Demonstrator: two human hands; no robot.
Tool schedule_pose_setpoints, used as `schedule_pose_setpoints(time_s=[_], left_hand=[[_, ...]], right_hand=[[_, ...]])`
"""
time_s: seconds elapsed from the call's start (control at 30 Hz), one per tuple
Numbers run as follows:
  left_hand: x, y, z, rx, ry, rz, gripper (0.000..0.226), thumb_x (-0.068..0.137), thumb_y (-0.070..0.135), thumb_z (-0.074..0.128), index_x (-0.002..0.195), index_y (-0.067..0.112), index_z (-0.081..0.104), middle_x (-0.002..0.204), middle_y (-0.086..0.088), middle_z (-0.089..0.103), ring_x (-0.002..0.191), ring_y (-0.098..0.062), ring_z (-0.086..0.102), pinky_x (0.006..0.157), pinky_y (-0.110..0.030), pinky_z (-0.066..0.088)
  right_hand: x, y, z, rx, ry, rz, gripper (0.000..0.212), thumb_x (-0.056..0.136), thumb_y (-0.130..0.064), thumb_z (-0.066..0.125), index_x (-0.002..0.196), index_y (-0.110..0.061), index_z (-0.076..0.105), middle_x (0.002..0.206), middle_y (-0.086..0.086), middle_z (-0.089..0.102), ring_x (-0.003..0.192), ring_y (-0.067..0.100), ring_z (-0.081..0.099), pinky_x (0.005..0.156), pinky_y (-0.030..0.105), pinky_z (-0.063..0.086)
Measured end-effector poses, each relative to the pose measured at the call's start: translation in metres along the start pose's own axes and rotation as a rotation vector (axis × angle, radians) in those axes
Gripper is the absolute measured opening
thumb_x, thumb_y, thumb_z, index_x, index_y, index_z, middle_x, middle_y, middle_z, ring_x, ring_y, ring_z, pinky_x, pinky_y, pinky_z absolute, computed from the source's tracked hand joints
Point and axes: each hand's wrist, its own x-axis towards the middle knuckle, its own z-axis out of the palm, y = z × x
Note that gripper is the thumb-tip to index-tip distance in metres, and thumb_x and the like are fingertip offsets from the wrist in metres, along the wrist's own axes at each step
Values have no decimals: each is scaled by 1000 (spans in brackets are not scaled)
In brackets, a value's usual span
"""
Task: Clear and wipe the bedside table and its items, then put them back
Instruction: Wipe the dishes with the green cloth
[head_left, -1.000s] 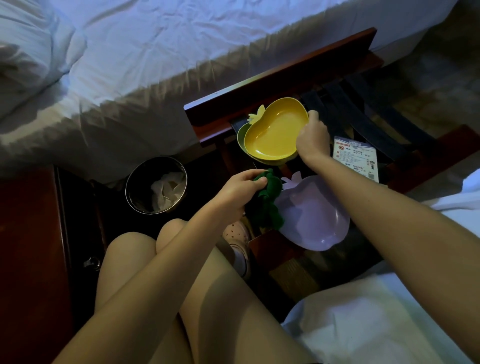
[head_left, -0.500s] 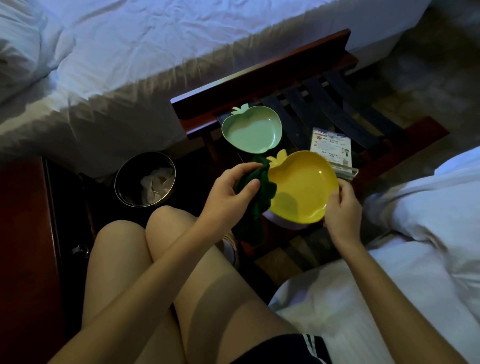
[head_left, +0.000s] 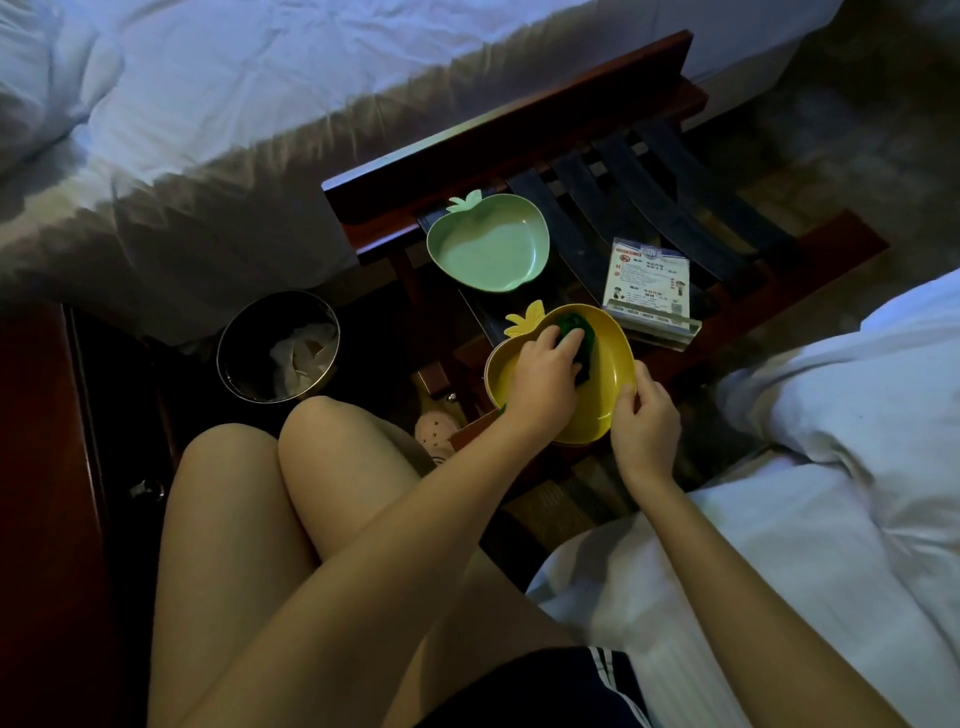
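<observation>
A yellow fruit-shaped dish (head_left: 605, 395) is held over the wooden luggage rack (head_left: 519, 140). My right hand (head_left: 647, 423) grips its near right rim. My left hand (head_left: 543, 376) presses a dark green cloth (head_left: 579, 332) into the dish's hollow, fingers laid over the cloth. A green fruit-shaped dish (head_left: 488, 241) rests on the rack's dark straps farther back. A printed card in a clear stand (head_left: 647, 283) lies on the rack to the right. The purple dish is hidden under the yellow one.
A round metal waste bin (head_left: 278, 345) with crumpled paper stands on the floor at left. The dark red bedside table (head_left: 47, 493) fills the left edge. White bedding lies at the top (head_left: 260, 78) and at right (head_left: 857, 467). My bare knees cross below the hands.
The yellow dish came off the green one toward me. My left hand has moved the green cloth from the dish's left edge into its hollow.
</observation>
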Motion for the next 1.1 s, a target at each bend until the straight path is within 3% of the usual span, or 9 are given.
schedule_pose_setpoints(time_s=[0.13,0.27,0.47,0.63,0.7,0.77,0.87,0.93,1.1], left_hand=[[11,9,2,63,-108,156,43,95,8,50,137,16,48,139,-4,45,118,-27,46,97,-36,39],[-8,-22,-16,208,-377,424,44,92,7,54,134,21,52,149,-4,37,122,-28,44,102,-41,40],[-7,-38,-25,315,-202,178,49,93,9,50,141,18,41,141,-8,35,125,-30,37,96,-44,44],[19,15,4,94,-88,-58,44,93,6,49,136,13,45,140,-11,38,116,-31,45,96,-40,41],[19,14,3,127,-141,15,45,94,8,48,138,16,45,142,-10,37,115,-30,45,97,-39,38],[3,0,-3,213,-260,224,47,94,9,50,139,21,44,149,-7,31,119,-30,41,99,-37,36],[-22,-24,-13,215,-440,425,44,95,11,50,137,25,48,154,-6,25,123,-31,37,104,-40,34],[-21,-36,-23,223,-450,407,43,96,10,49,136,25,49,153,-7,27,126,-31,36,105,-40,33],[-7,-36,-25,262,-224,199,49,93,7,51,140,17,44,142,-12,35,127,-31,37,102,-45,39]], right_hand=[[2,-5,-5,-51,-16,-33,32,99,-12,39,128,-9,53,87,3,54,68,5,48,57,11,33],[3,-5,-7,-40,-18,3,38,99,-9,39,135,-9,47,90,4,51,79,12,49,59,17,32],[4,-3,-4,-73,-21,-40,40,99,-8,38,138,-6,42,84,5,48,62,1,40,51,11,32],[5,-4,-10,-144,-59,-94,35,99,-9,37,131,-5,50,84,5,50,64,5,44,53,11,30],[7,-5,-12,-163,-83,-84,32,99,-10,37,126,-4,53,86,6,51,68,9,47,54,10,29],[9,-5,-16,-180,-103,-88,31,99,-11,36,125,-5,53,90,9,54,74,15,50,54,12,28],[13,-6,-20,-244,-140,-102,36,99,-10,36,133,-4,46,98,15,56,82,22,51,65,24,33],[14,-4,-21,-257,-158,-107,35,99,-9,36,131,-3,48,96,17,56,80,23,50,66,28,33],[10,-7,-16,-205,-126,-84,38,99,-9,36,137,-4,43,98,14,55,83,19,50,68,26,34]])
